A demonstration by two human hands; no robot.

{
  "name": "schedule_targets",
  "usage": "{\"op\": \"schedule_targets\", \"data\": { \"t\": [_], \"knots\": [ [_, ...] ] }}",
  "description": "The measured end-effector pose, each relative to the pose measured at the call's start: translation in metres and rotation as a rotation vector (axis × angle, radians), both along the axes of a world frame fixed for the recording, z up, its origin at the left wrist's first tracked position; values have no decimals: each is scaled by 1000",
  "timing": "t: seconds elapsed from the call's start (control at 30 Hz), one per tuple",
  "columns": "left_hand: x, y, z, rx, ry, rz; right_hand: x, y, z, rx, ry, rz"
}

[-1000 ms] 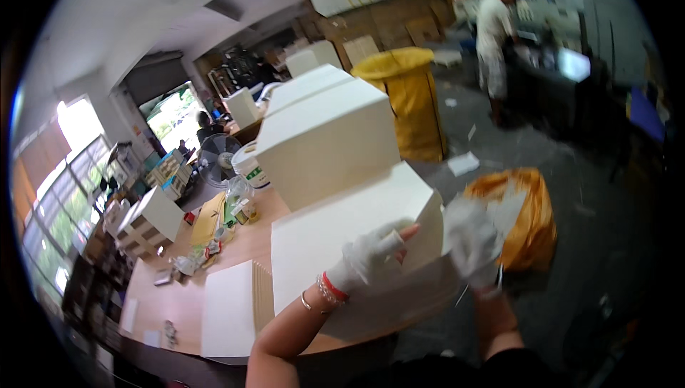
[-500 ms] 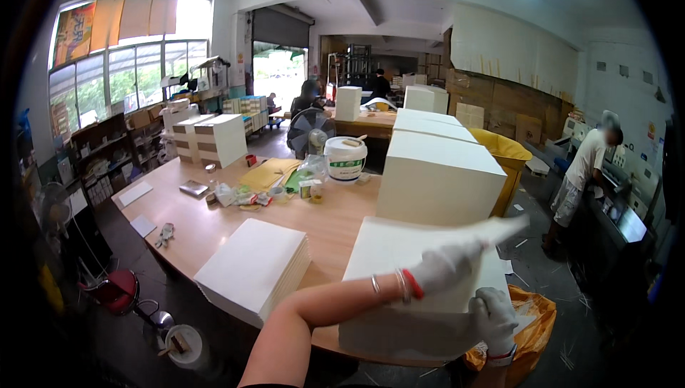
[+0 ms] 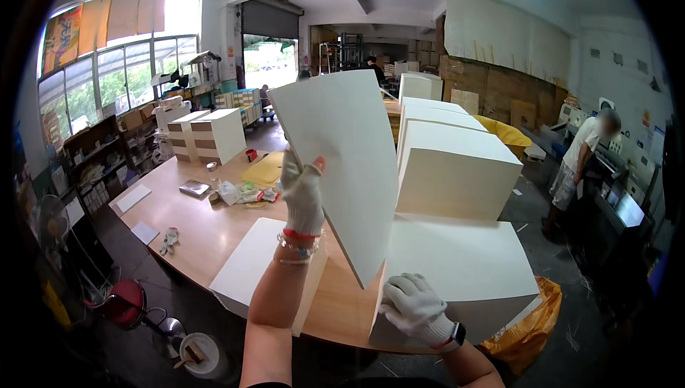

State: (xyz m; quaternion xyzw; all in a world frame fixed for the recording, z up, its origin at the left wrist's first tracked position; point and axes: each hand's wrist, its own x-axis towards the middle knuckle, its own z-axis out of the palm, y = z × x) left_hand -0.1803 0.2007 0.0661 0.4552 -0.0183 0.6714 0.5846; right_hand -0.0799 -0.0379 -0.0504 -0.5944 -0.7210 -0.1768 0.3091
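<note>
A large white board (image 3: 342, 160), thick-edged like a thin bundle of sheets, stands tilted in the air over the table. My left hand (image 3: 303, 192), in a whitish knit glove with one bare fingertip, grips its left edge. Below it, partly covered by my forearm, lies a low stack of white boards (image 3: 246, 263). On the right is another white stack (image 3: 460, 259), its top flat. My right hand (image 3: 414, 309), also gloved, rests on this stack's near left corner with the fingers lightly bent and nothing visible in them.
Tall white stacks (image 3: 460, 174) stand behind the right one. The wooden table (image 3: 193, 224) also bears banded white stacks (image 3: 217, 135), yellow sheets (image 3: 264, 168) and a loose glove (image 3: 169, 240). An orange bag (image 3: 528, 331) sits at the right; a person (image 3: 578, 163) stands beyond.
My left hand has swung leftward and up, and the white board is now upright instead of nearly flat. My right hand has moved left from the right stack's right side to its near left corner.
</note>
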Motion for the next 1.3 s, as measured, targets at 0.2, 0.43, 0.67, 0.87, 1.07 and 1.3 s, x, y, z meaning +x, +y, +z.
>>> {"op": "schedule_targets", "data": {
  "t": [0.2, 0.43, 0.67, 0.87, 1.07, 1.3],
  "knots": [
    [-18, 54, 24, -136, 37, 24, -7, -3, 7, -25, 6, -33],
    [-74, 24, 26, -11, 31, 216, -34, 13, 8, -54, 233, -150],
    [-90, -49, -36, 739, 416, 778, -95, 129, -81, -12, 599, 168],
    [-40, -37, -92, 690, 655, 1169, -67, 173, -326, -156, 1469, 505],
    [-69, 39, -154, 660, 1123, 924, -145, 217, -211, -133, 1828, 509],
    [-201, 177, -232, 94, 1891, 730, -126, 242, -205, -569, 1896, 251]
  ]
}}
